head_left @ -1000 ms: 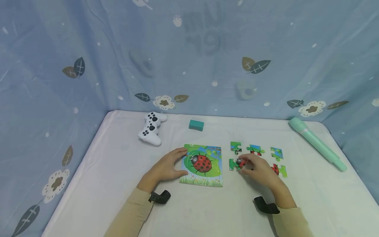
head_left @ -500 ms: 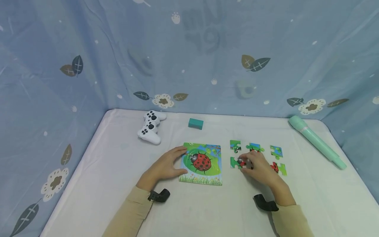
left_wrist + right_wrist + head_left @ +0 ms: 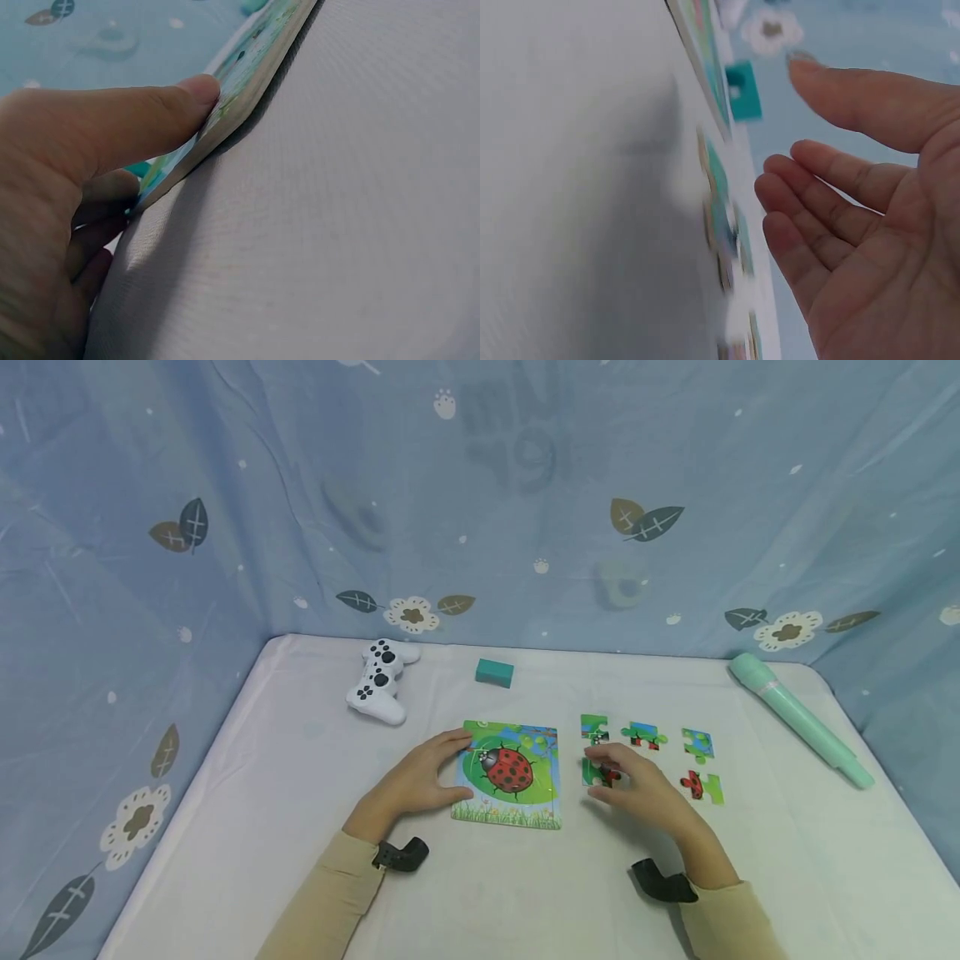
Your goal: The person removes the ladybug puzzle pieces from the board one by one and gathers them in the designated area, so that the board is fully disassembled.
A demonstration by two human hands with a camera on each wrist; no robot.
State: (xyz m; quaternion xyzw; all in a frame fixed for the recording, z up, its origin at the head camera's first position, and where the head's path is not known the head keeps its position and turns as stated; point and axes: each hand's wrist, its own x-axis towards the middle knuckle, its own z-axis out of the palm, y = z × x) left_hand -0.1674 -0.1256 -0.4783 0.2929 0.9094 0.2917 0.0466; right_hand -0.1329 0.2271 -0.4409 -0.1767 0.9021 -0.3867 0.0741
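Note:
A square ladybird puzzle board [image 3: 517, 777] lies flat on the white table. My left hand [image 3: 450, 768] grips its left edge, thumb on the near corner and fingers along the far one. In the left wrist view the thumb [image 3: 142, 120] presses on the board's rim [image 3: 259, 52]. My right hand [image 3: 611, 774] hovers with relaxed, spread fingers over a green and red loose piece [image 3: 592, 772] and holds nothing. The right wrist view shows that palm [image 3: 870, 240] empty above blurred pieces [image 3: 724, 225]. Other loose pieces [image 3: 643, 736] [image 3: 697, 744] [image 3: 703, 786] [image 3: 594, 727] lie to the right of the board.
A white game controller [image 3: 378, 682] and a teal block [image 3: 494, 672] sit at the back of the table. A mint green torch-like cylinder [image 3: 798, 720] lies at the far right. Blue patterned cloth walls [image 3: 480, 510] enclose the table on three sides.
My right hand was pinching the green and red piece; it has let go, opened and drawn slightly back. The left hand has stayed on the board's edge.

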